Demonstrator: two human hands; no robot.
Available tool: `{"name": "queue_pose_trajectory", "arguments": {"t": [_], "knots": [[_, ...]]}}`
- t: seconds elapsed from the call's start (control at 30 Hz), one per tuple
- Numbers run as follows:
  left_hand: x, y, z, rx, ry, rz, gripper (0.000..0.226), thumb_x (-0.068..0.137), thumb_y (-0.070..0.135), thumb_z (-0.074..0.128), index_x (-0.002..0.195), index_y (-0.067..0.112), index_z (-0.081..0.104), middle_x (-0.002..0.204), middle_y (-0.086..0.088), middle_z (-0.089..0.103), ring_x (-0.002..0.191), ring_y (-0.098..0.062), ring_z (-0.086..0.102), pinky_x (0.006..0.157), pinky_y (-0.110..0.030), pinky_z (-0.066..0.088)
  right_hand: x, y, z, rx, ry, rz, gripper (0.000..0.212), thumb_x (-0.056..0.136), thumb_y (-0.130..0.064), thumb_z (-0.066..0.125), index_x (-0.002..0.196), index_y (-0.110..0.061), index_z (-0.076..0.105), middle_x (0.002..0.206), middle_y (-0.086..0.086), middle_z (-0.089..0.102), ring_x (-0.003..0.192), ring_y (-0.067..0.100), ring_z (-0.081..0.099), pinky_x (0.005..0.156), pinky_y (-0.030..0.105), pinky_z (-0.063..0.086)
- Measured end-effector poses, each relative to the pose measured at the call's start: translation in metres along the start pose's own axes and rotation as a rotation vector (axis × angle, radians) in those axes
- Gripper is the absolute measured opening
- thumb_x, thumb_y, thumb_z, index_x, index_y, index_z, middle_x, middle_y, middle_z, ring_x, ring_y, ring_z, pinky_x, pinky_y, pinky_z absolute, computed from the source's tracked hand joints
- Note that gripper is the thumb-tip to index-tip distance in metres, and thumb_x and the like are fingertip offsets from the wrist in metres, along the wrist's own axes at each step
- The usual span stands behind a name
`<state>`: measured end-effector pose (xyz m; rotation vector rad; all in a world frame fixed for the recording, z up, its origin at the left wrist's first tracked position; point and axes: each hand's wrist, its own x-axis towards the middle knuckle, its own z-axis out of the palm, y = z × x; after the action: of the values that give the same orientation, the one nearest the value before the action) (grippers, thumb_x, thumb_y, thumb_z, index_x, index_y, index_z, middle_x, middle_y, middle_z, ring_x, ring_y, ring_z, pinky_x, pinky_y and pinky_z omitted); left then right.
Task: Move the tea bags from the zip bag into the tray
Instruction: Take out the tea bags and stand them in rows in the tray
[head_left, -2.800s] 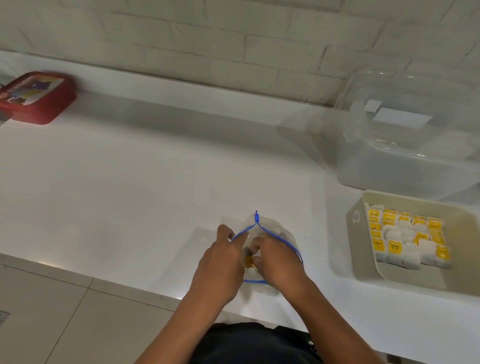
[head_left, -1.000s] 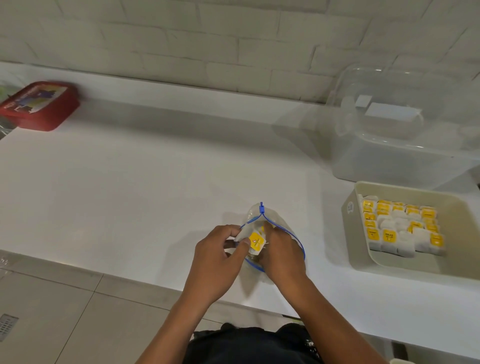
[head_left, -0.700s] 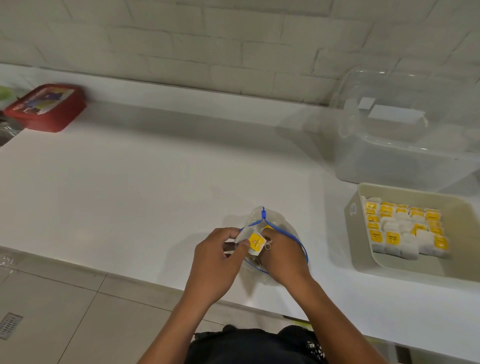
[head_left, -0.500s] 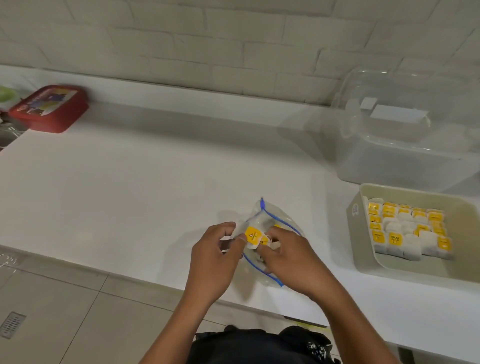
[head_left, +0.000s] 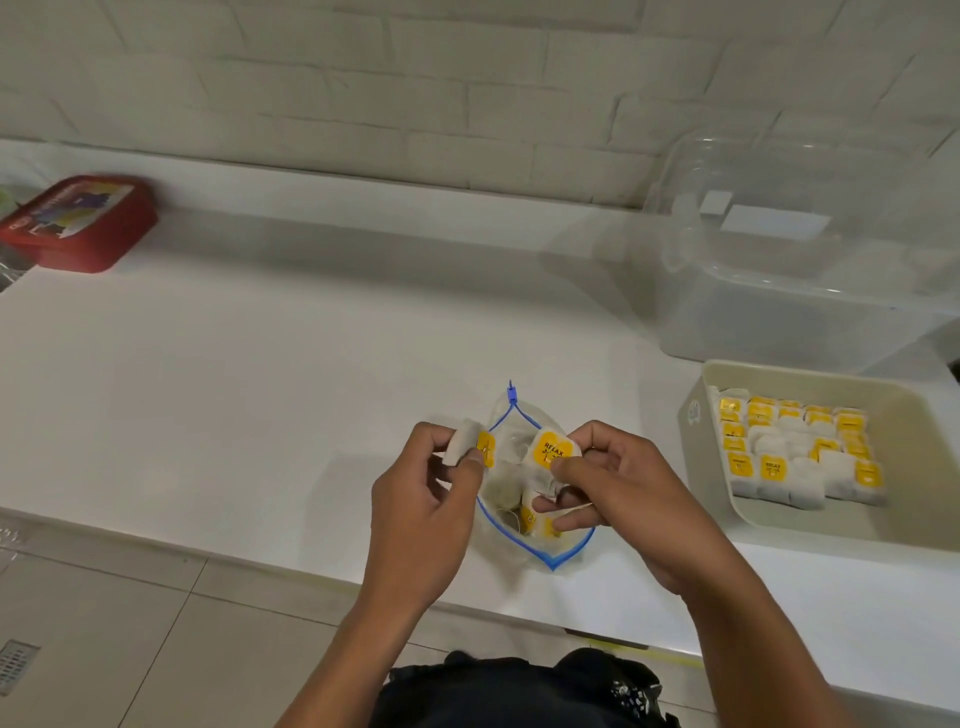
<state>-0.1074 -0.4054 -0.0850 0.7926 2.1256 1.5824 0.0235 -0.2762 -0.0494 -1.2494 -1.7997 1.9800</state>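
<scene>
Yellow-tagged tea bags, one in each grip: left hand (head_left: 421, 499) pinches one (head_left: 470, 446), right hand (head_left: 618, 483) another (head_left: 549, 451), above the open zip bag (head_left: 524, 499) on the counter (head_left: 260, 374). The tray (head_left: 696, 447) sits to the right.

The one word that reads clearly is "RELAX", in dark letters on the yellow tag of the tea bag (head_left: 549, 451) pinched in the right hand (head_left: 613, 488); the smaller print under it is too blurred to read. The tea bag in the left hand (head_left: 421, 499) has a yellow tag (head_left: 485, 449) with a dark mark that cannot be made out. The yellow tags in the tray (head_left: 810, 379) carry dark print too small to read. A pale round mark (head_left: 693, 412) on the tray's left wall and the picture label on the red box (head_left: 78, 221) are illegible.
</scene>
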Motion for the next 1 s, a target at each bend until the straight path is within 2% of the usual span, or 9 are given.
{"name": "queue_pose_trajectory", "arguments": {"t": [0.1,0.2,0.3,0.4,0.5,0.63,0.77,0.9,1.0], "knots": [[-0.003,0.008,0.002,-0.074,-0.059,0.017,0.007,0.095,0.022,0.060,0.091,0.027,0.059,0.077,0.000,0.067,0.071,-0.029,0.061,0.065,-0.046,0.051,-0.002,0.001,-0.001,0.047,-0.022,-0.030,0.004,0.097,-0.007,0.058,0.098,-0.004,0.061,0.095,0.018,0.074,0.085,0.034,0.075,0.079,0.047,0.061],[-0.004,0.013,0.005,-0.105,-0.100,0.014,0.015,0.096,0.018,0.061,0.099,0.032,0.058,0.079,-0.002,0.068,0.071,-0.035,0.057,0.064,-0.051,0.051,-0.003,0.001,-0.004,0.046,-0.023,-0.074,0.007,0.098,-0.010,0.058,0.104,-0.006,0.060,0.094,0.012,0.076,0.085,0.030,0.076,0.075,0.042,0.061],[-0.003,0.016,0.010,-0.125,-0.112,-0.036,0.027,0.097,0.016,0.059,0.107,0.040,0.053,0.080,-0.013,0.067,0.071,-0.039,0.057,0.068,-0.052,0.052,-0.003,0.002,-0.009,0.066,-0.005,-0.100,0.011,0.097,-0.010,0.060,0.108,-0.011,0.062,0.093,0.008,0.077,0.084,0.027,0.076,0.070,0.037,0.061],[-0.002,0.020,0.017,-0.122,-0.157,-0.060,0.026,0.098,0.015,0.058,0.107,0.038,0.051,0.084,-0.016,0.068,0.070,-0.028,0.068,0.074,-0.056,0.055,-0.006,0.003,-0.016,0.089,0.016,-0.131,0.015,0.097,-0.009,0.060,0.109,-0.016,0.065,0.093,0.007,0.078,0.085,0.027,0.076,0.067,0.033,0.060],[-0.002,0.029,0.028,-0.121,-0.201,-0.049,0.024,0.098,0.012,0.057,0.102,0.035,0.052,0.089,0.001,0.073,0.074,-0.023,0.071,0.075,-0.052,0.058,-0.008,0.006,-0.029,0.101,0.050,-0.153,0.012,0.098,-0.008,0.058,0.105,-0.013,0.067,0.092,0.007,0.077,0.086,0.026,0.076,0.067,0.036,0.059],[-0.003,0.046,0.048,-0.120,-0.245,0.002,0.023,0.096,0.010,0.060,0.102,0.032,0.061,0.096,0.010,0.068,0.074,-0.022,0.067,0.072,-0.049,0.058,-0.016,0.008,-0.050,0.114,0.087,-0.179,0.011,0.097,-0.006,0.060,0.094,-0.014,0.068,0.087,0.004,0.076,0.082,0.019,0.074,0.074,0.046,0.059],[-0.005,0.059,0.080,-0.131,-0.296,-0.005,0.039,0.092,0.013,0.069,0.115,0.043,0.060,0.100,0.020,0.065,0.077,-0.015,0.067,0.072,-0.028,0.057,-0.023,0.015,-0.083,0.090,0.120,-0.197,0.010,0.095,-0.006,0.063,0.092,-0.014,0.068,0.089,0.006,0.075,0.086,0.020,0.073,0.079,0.046,0.059],[-0.009,0.070,0.120,-0.121,-0.335,0.007,0.044,0.087,0.017,0.075,0.116,0.046,0.059,0.103,0.010,0.069,0.087,-0.013,0.068,0.074,-0.024,0.056,-0.031,0.026,-0.128,0.105,0.187,-0.201,0.014,0.094,-0.010,0.066,0.084,-0.020,0.069,0.090,0.008,0.075,0.087,0.025,0.071,0.078,0.043,0.055],[-0.012,0.078,0.151,-0.018,-0.371,0.097,0.043,0.088,0.015,0.074,0.116,0.044,0.059,0.105,0.015,0.068,0.087,-0.008,0.067,0.072,-0.018,0.055,-0.035,0.040,-0.167,0.000,0.298,-0.198,0.016,0.092,-0.016,0.069,0.078,-0.023,0.067,0.080,0.010,0.069,0.073,0.022,0.058,0.070,0.043,0.049]]}}
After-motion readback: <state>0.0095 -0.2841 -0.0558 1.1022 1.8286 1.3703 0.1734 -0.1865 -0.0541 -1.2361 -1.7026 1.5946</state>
